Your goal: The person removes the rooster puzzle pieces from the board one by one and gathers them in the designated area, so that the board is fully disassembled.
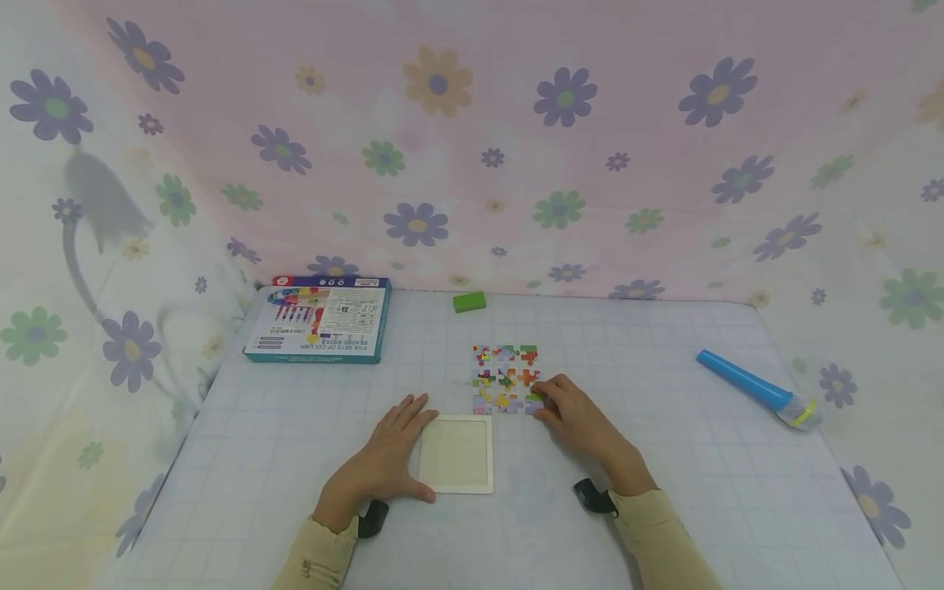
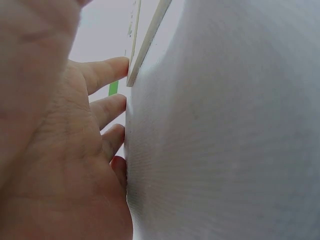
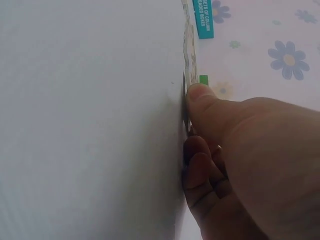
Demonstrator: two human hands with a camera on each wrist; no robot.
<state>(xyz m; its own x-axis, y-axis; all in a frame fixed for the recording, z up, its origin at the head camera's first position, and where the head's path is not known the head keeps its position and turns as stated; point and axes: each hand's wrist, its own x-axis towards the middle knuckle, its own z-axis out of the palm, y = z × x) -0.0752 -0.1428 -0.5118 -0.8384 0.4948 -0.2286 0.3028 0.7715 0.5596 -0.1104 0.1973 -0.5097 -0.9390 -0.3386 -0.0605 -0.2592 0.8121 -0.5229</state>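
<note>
Several colourful jigsaw pieces point(image 1: 506, 378) lie in small rows on the white cloth, close together with gaps between some. At their lower right corner my right hand point(image 1: 583, 419) pinches a jigsaw piece point(image 1: 533, 404) with thumb and curled fingers. In the right wrist view the thumb point(image 3: 201, 95) is at the pieces' thin edge; most of the held piece is hidden. Just below the pieces lies a pale square puzzle tray point(image 1: 456, 456) with a raised rim. My left hand point(image 1: 379, 460) rests along its left side, thumb and fingers spread, the index fingertip touching the rim.
A teal beaded-toy box point(image 1: 317, 321) lies at the back left. Near the back edge is a green block point(image 1: 469, 302). A blue toy microphone point(image 1: 760, 389) lies far right. Flowered cloth point(image 1: 472, 164) hangs behind the table and at its sides.
</note>
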